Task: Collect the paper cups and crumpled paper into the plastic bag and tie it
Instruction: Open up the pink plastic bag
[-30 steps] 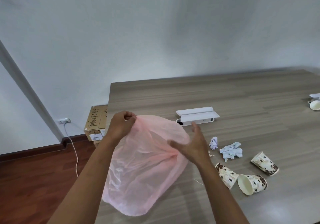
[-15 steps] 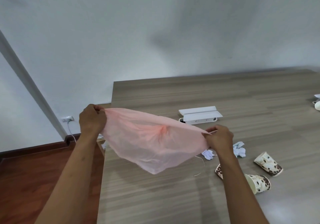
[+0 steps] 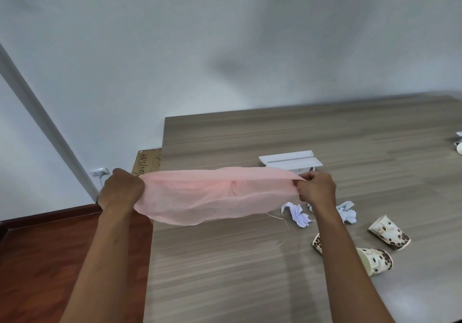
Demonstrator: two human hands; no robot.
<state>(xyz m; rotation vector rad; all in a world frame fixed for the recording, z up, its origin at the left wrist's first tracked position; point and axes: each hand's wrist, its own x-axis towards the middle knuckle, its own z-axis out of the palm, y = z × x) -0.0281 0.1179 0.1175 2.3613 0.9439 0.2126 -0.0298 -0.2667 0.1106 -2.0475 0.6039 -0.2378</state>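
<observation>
The plastic bag (image 3: pixel 212 195), pink and thin, is held above the table (image 3: pixel 250 260), stretched level between both hands. The left hand (image 3: pixel 123 190) has its fingers curled round one end of the rim; the right hand (image 3: pixel 316 189) pinches the opposite end between thumb and fingertips. The film sags in a shallow belly below the hands; the mouth is drawn flat, and whether any gap shows between its two layers cannot be told.

Two pieces of crumpled paper (image 3: pixel 297 214) lie just below and beside the right hand, one to either side of the wrist. Three paper cups (image 3: pixel 388 232) lie on their sides nearer the person than that hand; one is partly hidden behind the forearm. A thin string (image 3: pixel 283 227) lies on the table beneath the bag's right end. A white block (image 3: pixel 291 164) sits just beyond the right hand.

Assessment: nothing is yet collected; the step in hand is opening the bag. To do it well, the two layers of the rim should be separated, not pulled lengthways, since tension keeps the mouth closed. One hand should then keep the rim open and low near the litter while the other gathers paper first, cups after.
</observation>
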